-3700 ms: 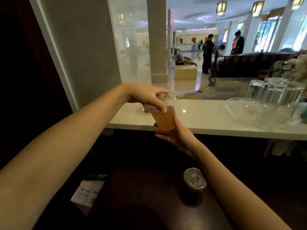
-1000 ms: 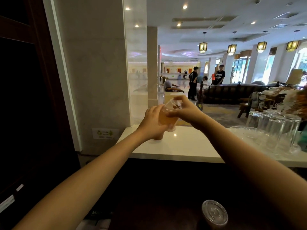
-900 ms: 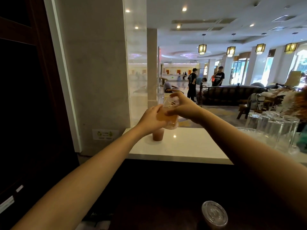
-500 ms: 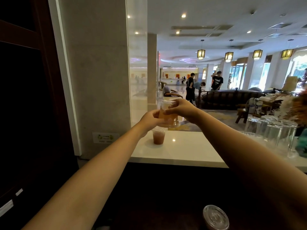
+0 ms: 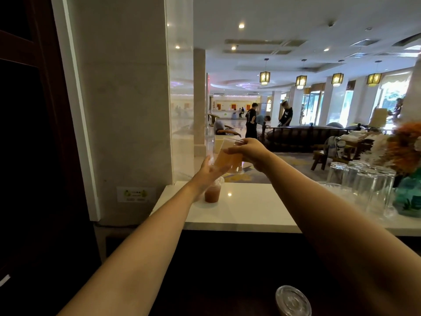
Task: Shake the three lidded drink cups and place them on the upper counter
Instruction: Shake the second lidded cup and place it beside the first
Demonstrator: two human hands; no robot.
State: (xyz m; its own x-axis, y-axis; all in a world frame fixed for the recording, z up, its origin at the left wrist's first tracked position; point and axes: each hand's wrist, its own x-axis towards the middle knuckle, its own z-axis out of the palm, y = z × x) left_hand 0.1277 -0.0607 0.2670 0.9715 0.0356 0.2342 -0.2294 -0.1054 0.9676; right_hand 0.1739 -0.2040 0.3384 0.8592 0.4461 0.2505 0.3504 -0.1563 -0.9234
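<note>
Since half a second ago we see the orange cup gone from upright to tilted and motion-blurred at frame centre, right hand clamped over its top, left hand now under its base with fingers spread rather than wrapped on the side. The reddish cup on the white counter, hidden behind the left hand a second ago, now shows below that wrist. Versus 3.7 s ago the cup is lifted higher above the counter and the lidded cup sits at the bottom right edge.
</note>
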